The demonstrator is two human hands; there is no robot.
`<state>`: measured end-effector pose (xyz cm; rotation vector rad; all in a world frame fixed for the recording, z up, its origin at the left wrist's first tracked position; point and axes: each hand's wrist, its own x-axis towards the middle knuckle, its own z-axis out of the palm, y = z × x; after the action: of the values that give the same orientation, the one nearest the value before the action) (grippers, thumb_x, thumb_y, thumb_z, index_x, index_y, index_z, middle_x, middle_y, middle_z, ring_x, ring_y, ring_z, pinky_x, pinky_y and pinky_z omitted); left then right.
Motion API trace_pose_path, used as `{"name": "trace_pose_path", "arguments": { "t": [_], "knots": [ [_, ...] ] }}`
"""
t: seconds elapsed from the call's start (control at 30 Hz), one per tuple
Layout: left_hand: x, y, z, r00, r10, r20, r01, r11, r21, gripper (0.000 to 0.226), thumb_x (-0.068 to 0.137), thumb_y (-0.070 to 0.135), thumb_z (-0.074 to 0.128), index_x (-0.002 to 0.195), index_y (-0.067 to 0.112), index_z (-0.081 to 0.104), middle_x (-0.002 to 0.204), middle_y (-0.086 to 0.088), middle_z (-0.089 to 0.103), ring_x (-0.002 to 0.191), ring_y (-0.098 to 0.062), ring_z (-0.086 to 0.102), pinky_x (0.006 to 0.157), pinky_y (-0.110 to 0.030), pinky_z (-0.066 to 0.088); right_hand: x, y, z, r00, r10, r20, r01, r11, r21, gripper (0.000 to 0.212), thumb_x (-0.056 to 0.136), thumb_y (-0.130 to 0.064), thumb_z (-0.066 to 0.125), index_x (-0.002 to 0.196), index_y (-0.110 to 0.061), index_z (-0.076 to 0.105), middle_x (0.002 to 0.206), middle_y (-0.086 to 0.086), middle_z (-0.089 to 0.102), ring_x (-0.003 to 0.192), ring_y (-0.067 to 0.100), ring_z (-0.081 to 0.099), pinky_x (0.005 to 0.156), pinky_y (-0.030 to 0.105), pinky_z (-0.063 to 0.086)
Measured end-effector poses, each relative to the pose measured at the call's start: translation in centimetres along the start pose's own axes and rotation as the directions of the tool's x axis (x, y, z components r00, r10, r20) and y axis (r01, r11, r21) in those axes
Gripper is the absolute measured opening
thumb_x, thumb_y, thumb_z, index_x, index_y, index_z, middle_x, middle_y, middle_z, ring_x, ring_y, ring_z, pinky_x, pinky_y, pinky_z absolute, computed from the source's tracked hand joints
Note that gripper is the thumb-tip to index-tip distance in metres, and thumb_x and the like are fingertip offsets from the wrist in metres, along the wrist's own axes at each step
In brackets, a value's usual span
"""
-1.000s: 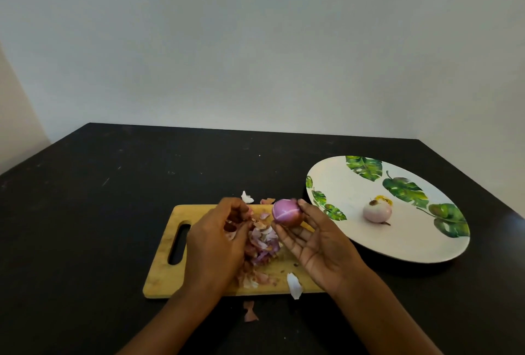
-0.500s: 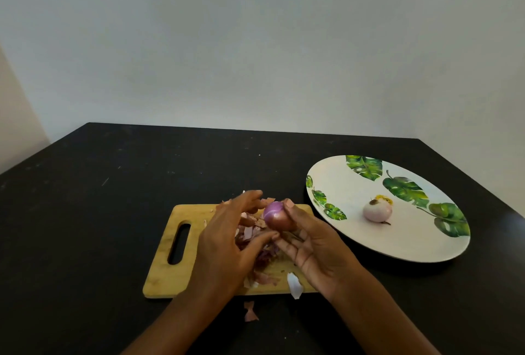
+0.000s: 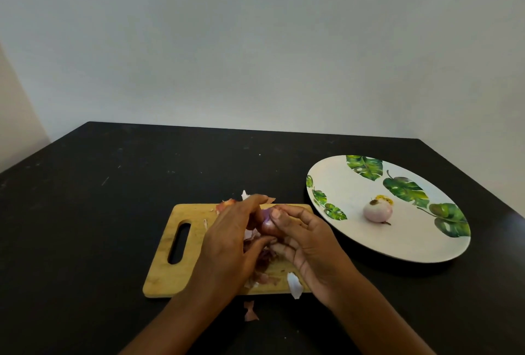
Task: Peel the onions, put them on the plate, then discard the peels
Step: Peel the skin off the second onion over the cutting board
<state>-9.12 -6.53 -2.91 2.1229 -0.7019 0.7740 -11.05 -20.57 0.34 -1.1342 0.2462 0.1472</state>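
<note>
Purple-red smooth onion point(image 3: 267, 224) between left hand point(image 3: 227, 241) and right hand point(image 3: 306, 238)

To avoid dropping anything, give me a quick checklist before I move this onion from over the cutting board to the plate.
1. Grip: the right hand and left hand both hold the held onion. Ok.
2. Skin fully off: fingers cover much of it. Cannot tell.
3. Room on the plate: bare space beside the plated onion. Ok.
4. Peels gathered on the cutting board: most are piled there, but one scrap lies on the table in front of it. Not ok.
</note>
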Motion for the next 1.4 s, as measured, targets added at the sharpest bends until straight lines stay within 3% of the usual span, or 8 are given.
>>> {"name": "trace_pose_path", "arguments": {
  "t": [0.3,0.4,0.53,0.73,0.9,1.17,1.3,1.4],
  "knots": [
    [0.02,0.05,0.20,0.996,-0.043,0.085,0.044,0.999,-0.016,0.057,0.077,0.012,0.072,0.117,0.036,0.039,0.096,0.033,0.040,0.086,0.012,0.050,0.061,0.000,0.037,-0.04,-0.08,0.03,0.999,-0.052,-0.006,0.052,0.996,-0.067,0.051,0.058,-0.021,0.076,0.107,-0.007,0.066,0.100,0.013,0.074,0.089,0.023,0.073,0.069,0.030,0.059],
    [-0.10,-0.13,0.35,0.994,-0.041,0.097,0.045,0.998,-0.040,0.057,0.078,0.010,0.073,0.116,0.037,0.040,0.096,0.034,0.041,0.098,0.015,0.048,0.075,0.002,0.038,-0.12,-0.12,0.02,0.999,-0.052,0.011,0.052,0.997,-0.050,0.048,0.061,-0.017,0.075,0.107,-0.005,0.065,0.096,0.013,0.074,0.087,0.024,0.073,0.066,0.028,0.059],
    [-0.10,-0.17,0.40,0.994,-0.042,0.101,0.046,0.998,-0.039,0.054,0.079,0.011,0.071,0.111,0.040,0.040,0.094,0.032,0.044,0.091,0.011,0.052,0.067,-0.002,0.042,-0.20,-0.15,0.05,0.998,-0.052,0.028,0.054,0.997,-0.047,0.046,0.064,-0.014,0.074,0.108,-0.003,0.066,0.095,0.014,0.074,0.086,0.024,0.073,0.065,0.027,0.059],
    [-0.25,-0.06,0.23,0.995,-0.026,0.098,0.033,0.997,-0.072,0.064,0.079,0.007,0.069,0.102,0.056,0.033,0.091,0.030,0.046,0.103,0.019,0.044,0.079,0.005,0.035,-0.21,-0.23,0.05,0.998,-0.050,0.027,0.052,0.996,-0.075,0.039,0.070,-0.012,0.073,0.107,-0.006,0.066,0.094,0.011,0.075,0.085,0.023,0.073,0.066,0.027,0.059],
    [-0.31,0.25,0.21,0.997,-0.018,0.078,0.026,0.994,-0.108,0.063,0.079,0.003,0.069,0.096,0.053,0.035,0.084,0.027,0.048,0.096,0.022,0.047,0.072,0.006,0.036,-0.21,-0.22,0.08,0.999,-0.043,0.004,0.043,0.996,-0.073,0.031,0.075,-0.015,0.072,0.105,-0.006,0.067,0.092,0.012,0.075,0.082,0.020,0.073,0.065,0.027,0.058],
    [-0.26,0.03,0.26,0.998,-0.052,-0.039,0.050,0.998,-0.047,0.072,0.065,0.014,0.081,0.123,0.028,0.041,0.100,0.023,0.047,0.103,0.017,0.046,0.084,0.004,0.033,-0.25,-0.33,0.07,1.000,-0.011,0.008,0.011,1.000,0.002,0.028,0.081,-0.017,0.069,0.107,-0.005,0.065,0.097,0.016,0.073,0.087,0.025,0.073,0.067,0.029,0.059],
    [-0.16,0.27,-0.15,0.998,0.006,-0.069,-0.007,1.000,-0.020,0.056,0.076,0.037,0.062,0.128,0.025,0.042,0.103,0.013,0.057,0.103,0.006,0.050,0.089,0.002,0.034,-0.24,-0.39,0.06,1.000,-0.011,0.009,0.011,1.000,0.017,0.028,0.081,-0.017,0.069,0.105,-0.004,0.065,0.094,0.016,0.074,0.085,0.025,0.073,0.065,0.029,0.059],
    [-0.07,0.18,-0.14,0.996,0.033,-0.086,-0.032,0.999,0.012,0.048,0.078,0.037,0.061,0.123,0.023,0.048,0.096,0.008,0.065,0.099,0.006,0.051,0.089,0.001,0.035,-0.22,-0.32,0.11,1.000,-0.012,0.005,0.012,1.000,0.015,0.029,0.080,-0.017,0.070,0.106,-0.004,0.065,0.094,0.015,0.074,0.085,0.025,0.073,0.066,0.029,0.059]
  ]
}}
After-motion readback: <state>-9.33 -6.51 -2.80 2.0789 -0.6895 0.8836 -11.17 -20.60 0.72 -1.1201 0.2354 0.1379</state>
